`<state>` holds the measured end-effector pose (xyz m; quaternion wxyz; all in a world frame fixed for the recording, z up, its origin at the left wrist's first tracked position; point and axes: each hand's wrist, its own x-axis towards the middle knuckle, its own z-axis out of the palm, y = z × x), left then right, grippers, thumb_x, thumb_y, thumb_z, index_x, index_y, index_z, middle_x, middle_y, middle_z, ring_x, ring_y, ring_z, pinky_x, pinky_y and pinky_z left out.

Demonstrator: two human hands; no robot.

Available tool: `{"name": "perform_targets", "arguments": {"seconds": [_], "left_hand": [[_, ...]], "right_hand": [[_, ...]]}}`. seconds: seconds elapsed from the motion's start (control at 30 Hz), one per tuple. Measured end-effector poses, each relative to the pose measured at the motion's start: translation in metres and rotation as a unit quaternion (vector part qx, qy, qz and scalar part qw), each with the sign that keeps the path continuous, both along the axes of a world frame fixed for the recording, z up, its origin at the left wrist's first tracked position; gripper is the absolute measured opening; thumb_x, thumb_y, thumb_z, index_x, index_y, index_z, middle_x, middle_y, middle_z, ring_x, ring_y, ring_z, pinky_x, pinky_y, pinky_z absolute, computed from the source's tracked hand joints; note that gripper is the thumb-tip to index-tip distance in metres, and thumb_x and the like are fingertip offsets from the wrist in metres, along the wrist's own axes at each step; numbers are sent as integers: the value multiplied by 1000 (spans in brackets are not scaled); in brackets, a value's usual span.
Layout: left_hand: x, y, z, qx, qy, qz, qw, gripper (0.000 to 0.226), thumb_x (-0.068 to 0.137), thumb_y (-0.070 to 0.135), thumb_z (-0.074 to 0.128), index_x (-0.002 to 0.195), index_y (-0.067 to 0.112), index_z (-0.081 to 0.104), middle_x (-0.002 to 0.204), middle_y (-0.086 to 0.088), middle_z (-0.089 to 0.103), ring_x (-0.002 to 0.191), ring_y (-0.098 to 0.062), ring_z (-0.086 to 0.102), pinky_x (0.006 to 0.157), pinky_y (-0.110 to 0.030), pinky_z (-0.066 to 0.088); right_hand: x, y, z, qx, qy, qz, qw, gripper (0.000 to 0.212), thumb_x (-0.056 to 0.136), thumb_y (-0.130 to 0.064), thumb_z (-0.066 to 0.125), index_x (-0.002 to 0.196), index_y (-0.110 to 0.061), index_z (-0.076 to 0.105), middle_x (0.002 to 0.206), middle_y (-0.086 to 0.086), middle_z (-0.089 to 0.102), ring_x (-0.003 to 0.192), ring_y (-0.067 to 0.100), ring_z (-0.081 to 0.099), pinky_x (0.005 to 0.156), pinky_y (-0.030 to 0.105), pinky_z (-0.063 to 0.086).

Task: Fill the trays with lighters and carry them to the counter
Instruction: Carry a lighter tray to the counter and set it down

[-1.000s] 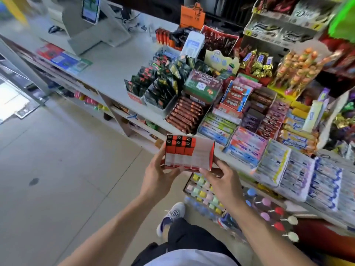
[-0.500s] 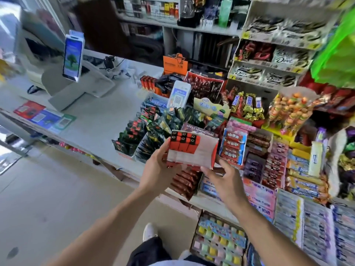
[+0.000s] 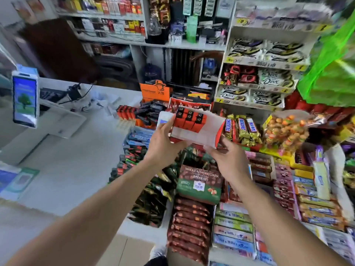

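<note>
I hold a red and white lighter tray (image 3: pixel 201 132) in both hands, out over the snack displays on the counter (image 3: pixel 76 160). Several orange lighters (image 3: pixel 189 120) with black tops fill its left part; the rest of the tray is bare white. My left hand (image 3: pixel 163 143) grips the tray's left edge and underside. My right hand (image 3: pixel 227 160) grips its lower right corner. Another row of orange lighters (image 3: pixel 125 112) stands on the counter behind, to the left of the tray.
Chocolate boxes (image 3: pixel 199 181), candy bars (image 3: pixel 241 128) and gum packs crowd the counter's right half. A phone on a stand (image 3: pixel 25 96) and a white register base (image 3: pixel 61 120) are at left. Shelves of goods (image 3: pixel 259 79) rise behind.
Both hands have carried the tray up and forward, from in front of the counter's edge to above the displays. The view has lifted from the floor toward the shelves.
</note>
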<state>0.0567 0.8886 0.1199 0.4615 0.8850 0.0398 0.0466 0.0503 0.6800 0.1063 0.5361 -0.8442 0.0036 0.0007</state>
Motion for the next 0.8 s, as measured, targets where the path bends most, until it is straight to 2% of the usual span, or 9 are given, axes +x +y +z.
{"name": "perform_targets", "arguments": {"seconds": [0.13, 0.27, 0.33, 0.4, 0.47, 0.53, 0.6, 0.7, 0.8], "left_hand": [[101, 49, 5, 30, -22, -33, 999, 80, 79, 50, 80, 148, 39, 43, 126, 7, 57, 110, -13, 58, 81, -26, 43], [203, 92, 3, 55, -30, -80, 995, 68, 77, 56, 68, 141, 45, 49, 117, 6, 69, 103, -17, 66, 84, -32, 52], [246, 109, 2, 59, -23, -76, 995, 51, 86, 47, 66, 136, 47, 53, 107, 12, 70, 97, -10, 65, 84, -26, 51], [282, 122, 3, 61, -14, -65, 996, 28, 97, 43, 59, 124, 49, 57, 88, 20, 65, 73, 3, 57, 67, -9, 43], [316, 131, 5, 53, 6, -65, 996, 26, 101, 47, 50, 125, 46, 59, 86, 17, 64, 65, 2, 56, 55, -8, 39], [344, 139, 3, 33, 24, -66, 997, 35, 102, 47, 45, 135, 44, 56, 89, 12, 65, 70, -8, 57, 59, -22, 43], [369, 144, -4, 7, 39, -61, 997, 39, 102, 43, 42, 140, 40, 53, 94, 11, 65, 80, -14, 61, 68, -29, 45], [389, 142, -14, 43, 49, -62, 996, 43, 105, 40, 35, 143, 28, 52, 129, -2, 62, 113, -26, 59, 92, -34, 44], [394, 137, -18, 83, 75, -59, 992, 46, 107, 38, 30, 143, 18, 51, 145, -13, 52, 128, -33, 50, 104, -37, 39]], "right_hand": [[87, 46, 8, -13, 2, -20, 1000, 43, 86, -48, 74, 123, -27, 69, 89, -10, 77, 77, 24, 73, 55, 24, 49], [177, 89, 0, -20, -15, -64, 998, 41, 81, -49, 79, 114, -25, 74, 93, -16, 76, 83, 6, 71, 72, 28, 55], [219, 108, -6, -25, -25, -78, 996, 43, 80, -48, 80, 113, -21, 74, 99, -14, 76, 88, 4, 69, 73, 26, 53], [258, 123, -10, -47, -31, -86, 995, 37, 81, -46, 81, 105, -18, 75, 94, -10, 75, 82, 8, 67, 68, 27, 49], [292, 136, -12, -64, -34, -86, 994, 36, 83, -46, 79, 105, -18, 74, 94, -8, 73, 83, 11, 66, 65, 29, 48], [320, 143, -15, -86, -30, -83, 992, 34, 86, -42, 77, 109, -17, 74, 95, -4, 71, 87, 14, 63, 64, 29, 43], [346, 146, -22, -99, -29, -80, 991, 34, 86, -41, 78, 110, -17, 73, 97, -3, 71, 89, 15, 64, 69, 23, 51], [373, 150, -33, -134, -21, -81, 987, 41, 83, -46, 78, 111, -17, 72, 104, 2, 74, 93, 24, 68, 81, 41, 56], [384, 153, -43, -173, -7, -71, 982, 39, 84, -44, 78, 110, -16, 72, 103, 4, 73, 91, 25, 66, 79, 40, 55]]}}
